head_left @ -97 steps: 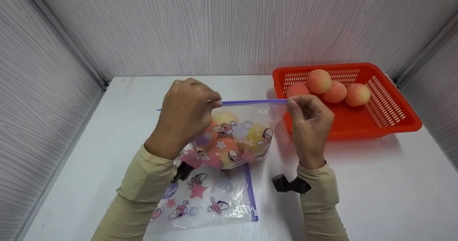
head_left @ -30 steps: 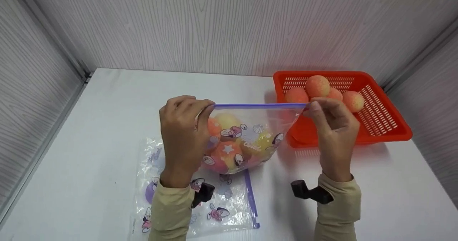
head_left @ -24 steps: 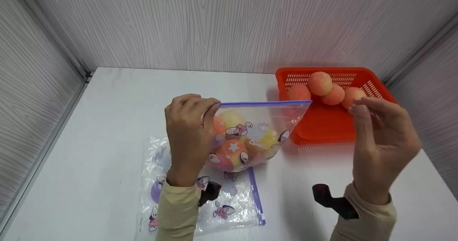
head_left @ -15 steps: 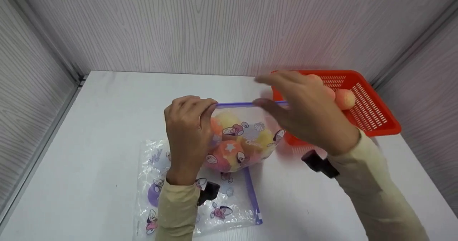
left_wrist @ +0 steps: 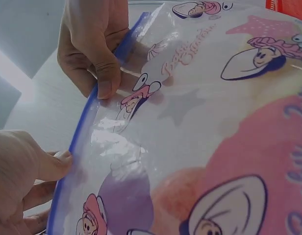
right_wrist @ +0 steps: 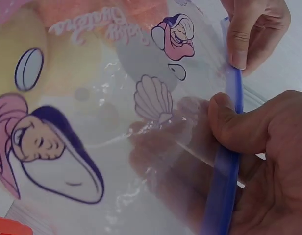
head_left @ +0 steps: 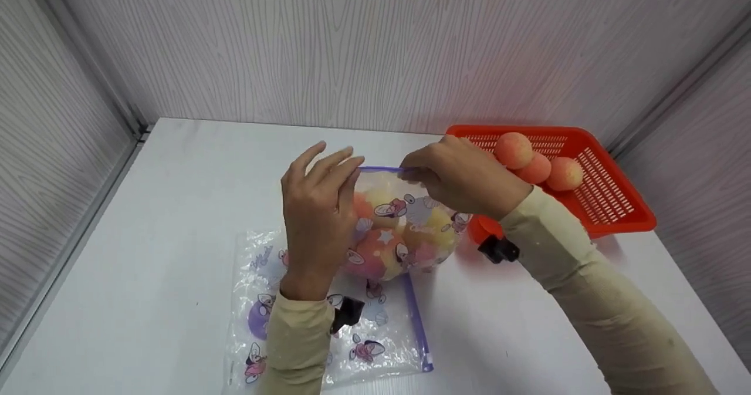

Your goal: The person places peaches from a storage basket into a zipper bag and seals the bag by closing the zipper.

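A clear zip bag (head_left: 384,207) with a blue-purple zip strip and printed shell cartoons hangs upright between my hands, peaches showing through its film. At the left part of the strip, my left hand (head_left: 320,198) pinches with thumb and forefinger, its other fingers lifted and spread. My right hand (head_left: 460,172) grips the strip further right. In the right wrist view the right thumb (right_wrist: 244,122) presses the near side of the strip, and its fingers show through the film behind. The left wrist view has both hands along the strip (left_wrist: 82,127).
A second clear printed zip bag (head_left: 369,377) lies flat on the white table (head_left: 170,219), partly under the held bag and my left forearm. At the back right stands a red basket (head_left: 616,198) with several peaches (head_left: 564,174). Grey wood-grain panels (head_left: 328,49) surround the table.
My right hand has let go of the strip's right end, swung out to the right, then come back to grip the strip nearer its middle. The left hand stays, its fingers spreading.
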`<action>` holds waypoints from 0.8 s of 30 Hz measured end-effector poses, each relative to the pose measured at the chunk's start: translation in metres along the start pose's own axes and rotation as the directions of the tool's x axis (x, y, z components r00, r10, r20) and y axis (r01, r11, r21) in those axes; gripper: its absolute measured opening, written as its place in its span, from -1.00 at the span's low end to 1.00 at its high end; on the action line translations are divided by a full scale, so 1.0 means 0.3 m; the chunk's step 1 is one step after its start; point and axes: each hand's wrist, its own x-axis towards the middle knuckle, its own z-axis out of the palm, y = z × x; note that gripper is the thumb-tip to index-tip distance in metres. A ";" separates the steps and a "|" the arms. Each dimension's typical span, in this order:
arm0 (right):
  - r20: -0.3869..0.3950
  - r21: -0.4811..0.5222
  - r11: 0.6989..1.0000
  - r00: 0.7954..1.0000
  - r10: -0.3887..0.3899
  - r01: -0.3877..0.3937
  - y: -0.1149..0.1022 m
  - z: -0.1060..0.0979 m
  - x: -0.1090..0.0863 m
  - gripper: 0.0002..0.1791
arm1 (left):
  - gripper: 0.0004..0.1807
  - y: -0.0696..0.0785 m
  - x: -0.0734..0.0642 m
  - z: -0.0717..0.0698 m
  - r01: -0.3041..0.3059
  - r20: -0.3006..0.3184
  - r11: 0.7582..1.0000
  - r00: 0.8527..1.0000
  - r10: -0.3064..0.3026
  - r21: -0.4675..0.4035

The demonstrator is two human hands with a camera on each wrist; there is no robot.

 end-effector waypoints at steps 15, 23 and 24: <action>-0.150 0.240 0.904 0.907 0.394 -0.354 0.095 -0.108 0.145 -0.67 | -0.34 -0.150 0.002 0.048 0.437 0.425 0.899 0.819 -0.385 -0.028; -0.143 0.519 0.765 0.843 0.518 -0.382 0.066 -0.016 0.360 -0.74 | -0.13 -0.296 0.003 0.111 0.688 0.580 0.725 0.578 -0.574 0.032; -0.138 0.594 0.719 0.835 0.532 -0.360 0.059 -0.002 0.391 -0.74 | -0.12 -0.313 0.025 0.103 0.697 0.581 0.716 0.571 -0.580 0.029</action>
